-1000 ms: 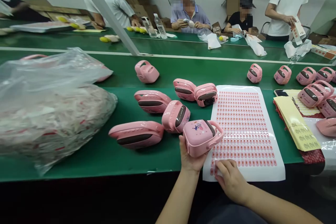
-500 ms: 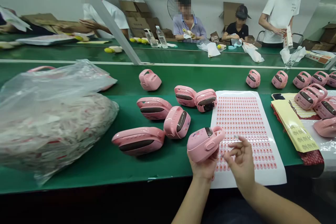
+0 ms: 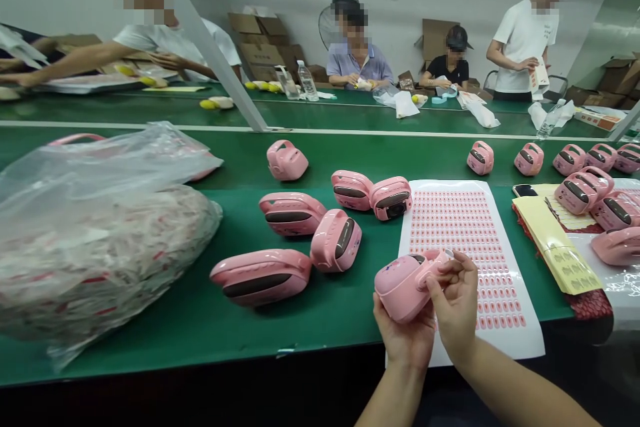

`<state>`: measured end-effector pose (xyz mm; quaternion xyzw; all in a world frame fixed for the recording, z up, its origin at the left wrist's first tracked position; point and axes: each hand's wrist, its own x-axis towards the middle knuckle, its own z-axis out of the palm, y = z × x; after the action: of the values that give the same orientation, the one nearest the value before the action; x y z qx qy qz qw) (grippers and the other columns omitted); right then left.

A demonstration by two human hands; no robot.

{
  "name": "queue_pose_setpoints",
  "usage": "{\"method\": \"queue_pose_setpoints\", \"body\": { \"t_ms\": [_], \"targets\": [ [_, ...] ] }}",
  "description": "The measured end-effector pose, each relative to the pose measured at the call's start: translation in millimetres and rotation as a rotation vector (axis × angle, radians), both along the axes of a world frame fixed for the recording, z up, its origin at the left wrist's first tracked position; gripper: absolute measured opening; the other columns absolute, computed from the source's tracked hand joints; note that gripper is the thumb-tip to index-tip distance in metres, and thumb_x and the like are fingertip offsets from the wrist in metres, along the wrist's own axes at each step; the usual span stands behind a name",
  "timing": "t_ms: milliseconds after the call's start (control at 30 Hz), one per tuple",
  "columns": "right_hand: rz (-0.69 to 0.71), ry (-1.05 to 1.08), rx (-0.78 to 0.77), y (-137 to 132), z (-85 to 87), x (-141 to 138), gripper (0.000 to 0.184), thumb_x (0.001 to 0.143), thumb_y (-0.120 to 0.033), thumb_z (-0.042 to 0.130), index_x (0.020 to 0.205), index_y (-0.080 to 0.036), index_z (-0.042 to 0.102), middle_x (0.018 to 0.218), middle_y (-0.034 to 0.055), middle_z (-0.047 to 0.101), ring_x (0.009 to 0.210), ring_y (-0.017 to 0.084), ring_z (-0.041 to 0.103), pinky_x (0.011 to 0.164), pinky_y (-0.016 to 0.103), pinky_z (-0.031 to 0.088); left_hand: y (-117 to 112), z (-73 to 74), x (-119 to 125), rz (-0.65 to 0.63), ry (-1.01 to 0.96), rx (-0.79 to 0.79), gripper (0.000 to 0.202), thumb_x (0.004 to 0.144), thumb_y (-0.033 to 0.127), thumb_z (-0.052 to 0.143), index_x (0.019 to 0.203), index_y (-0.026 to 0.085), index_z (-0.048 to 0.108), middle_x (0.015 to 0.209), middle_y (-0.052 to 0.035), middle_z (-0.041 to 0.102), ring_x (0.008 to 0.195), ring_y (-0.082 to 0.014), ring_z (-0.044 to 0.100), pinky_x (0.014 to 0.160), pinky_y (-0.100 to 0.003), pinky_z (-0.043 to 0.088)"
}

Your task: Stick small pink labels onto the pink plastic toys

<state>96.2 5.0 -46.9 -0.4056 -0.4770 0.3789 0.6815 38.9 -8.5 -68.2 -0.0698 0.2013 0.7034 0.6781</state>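
A long green conveyor bench (image 3: 320,340) runs across a factory room, with stacked cardboard boxes (image 3: 257,40) against the far wall. Across the bench sit a person in a blue shirt (image 3: 357,67) and a person in a black cap (image 3: 450,70), while a person in a white T-shirt (image 3: 523,47) stands further along, holding a small printed carton (image 3: 539,77).

On the near belt, a bulging clear plastic bag (image 3: 95,240) lies at the left. Other pink cases (image 3: 335,240) sit between it and a white sticker sheet (image 3: 463,223) printed with rows of small pink labels.

The pink carry-handle case (image 3: 405,287) is now off the belt, held tilted on its side just above the lower left part of the sheet. A moment ago it stood more upright, with its printed face showing. The left hand (image 3: 404,340) is cupped beneath it, fingers curled up around its underside, carrying its weight.

The right hand (image 3: 453,297), spread open in the air beside the case a moment ago, has closed in on it. Its fingertips (image 3: 447,263) are pinched together at the handle. Whether they hold a small label is too small to tell.
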Motion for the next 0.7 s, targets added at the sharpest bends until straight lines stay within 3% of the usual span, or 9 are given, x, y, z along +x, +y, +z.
{"method": "queue_pose_setpoints", "body": {
  "t_ms": [133, 367, 500, 600, 700],
  "targets": [
    [-0.042, -0.139, 0.090, 0, -4.0, 1, 0.030, 0.087, -0.027, 0.050, 0.113, -0.027, 0.037, 0.081, 0.0004, 0.049, 0.070, 0.015, 0.058, 0.064, 0.033, 0.055, -1, -2.0, 1, 0.048, -0.047, -0.001, 0.056, 0.083, 0.050, 0.044, 0.127, 0.016, 0.052, 0.099, -0.0103, 0.069, 0.079, -0.0192, 0.067, 0.070, -0.026, 0.054],
    [-0.139, -0.297, 0.220, 1, -9.7, 5, 0.030, 0.087, -0.020, 0.049, 0.115, -0.028, 0.040, 0.084, 0.0022, 0.048, 0.073, 0.017, 0.055, 0.062, 0.034, 0.052, -2, -12.5, -1, 0.021, -0.024, 0.091, 0.060, 0.081, 0.051, 0.051, 0.132, 0.021, 0.047, 0.107, -0.0088, 0.068, 0.087, -0.0226, 0.066, 0.080, -0.031, 0.052],
    [-0.204, -0.495, 0.427, 6, -8.5, 11, 0.039, 0.088, -0.013, 0.048, 0.121, -0.031, 0.038, 0.085, 0.0030, 0.055, 0.073, 0.018, 0.057, 0.062, 0.035, 0.051, -2, -13.6, -4, 0.019, -0.030, 0.038, 0.058, 0.081, 0.051, 0.051, 0.130, 0.021, 0.050, 0.102, -0.0084, 0.070, 0.085, -0.0226, 0.067, 0.078, -0.031, 0.053],
    [-0.231, -0.697, 0.546, 9, -9.4, 20, 0.042, 0.086, -0.012, 0.052, 0.120, -0.032, 0.038, 0.089, 0.0028, 0.060, 0.076, 0.019, 0.062, 0.069, 0.040, 0.050, -2, -9.1, -6, 0.032, -0.062, -0.012, 0.056, 0.081, 0.050, 0.049, 0.128, 0.019, 0.052, 0.096, -0.0090, 0.071, 0.080, -0.0220, 0.068, 0.072, -0.029, 0.055],
    [-0.216, -0.765, 0.471, 10, -8.3, 29, 0.044, 0.083, -0.021, 0.061, 0.120, -0.029, 0.039, 0.101, 0.0064, 0.062, 0.089, 0.024, 0.063, 0.082, 0.048, 0.046, -2, -3.9, -7, 0.040, -0.104, -0.015, 0.053, 0.084, 0.046, 0.046, 0.128, 0.017, 0.051, 0.099, -0.0113, 0.071, 0.081, -0.0211, 0.069, 0.069, -0.026, 0.056]
  ]
}}
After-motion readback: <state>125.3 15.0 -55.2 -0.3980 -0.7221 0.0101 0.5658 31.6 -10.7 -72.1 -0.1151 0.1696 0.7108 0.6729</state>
